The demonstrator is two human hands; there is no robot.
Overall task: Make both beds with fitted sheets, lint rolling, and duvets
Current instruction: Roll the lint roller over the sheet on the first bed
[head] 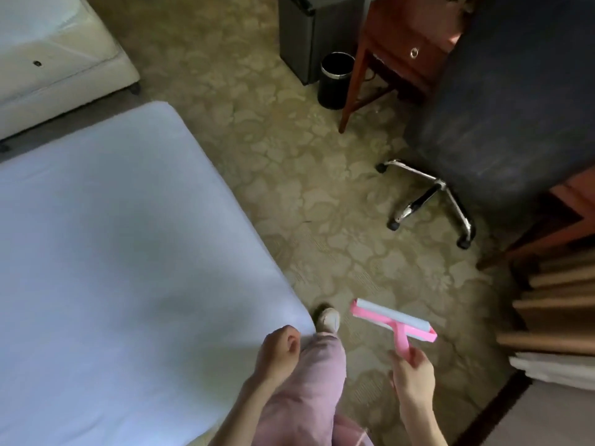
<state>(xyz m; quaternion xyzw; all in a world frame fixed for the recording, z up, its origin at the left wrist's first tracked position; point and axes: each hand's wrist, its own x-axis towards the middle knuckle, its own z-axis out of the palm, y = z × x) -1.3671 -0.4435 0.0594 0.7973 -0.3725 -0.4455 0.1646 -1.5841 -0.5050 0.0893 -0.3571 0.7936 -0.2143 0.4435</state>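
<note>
Far left, the far bed shows a bare mattress on a cream base. Nearer, the near bed wears a white sheet, pulled smooth over the top and round the near right corner. The sheet is probably soft, limp and light, best taken at a corner hem, where it can be stretched rather than bunched.

The left hand hangs just beside that corner, above a pink-trousered leg, its fingers curled. I cannot tell whether it pinches the sheet edge or holds nothing.

The hands are apart. The right hand grips the handle end of a pink lint roller, held in the air over the carpet, clear of the bed. The white roll points away from the person and touches nothing. The roller looks light and stiff, plastic with a tacky roll; the handle is the right place to hold it, because the roll would likely stick to skin and lose its tack. On so soft a sheet it probably wants light, flat strokes, or the cloth may lift with it.

Far right stand a black bin, a wooden bench and a dark chair.
</note>
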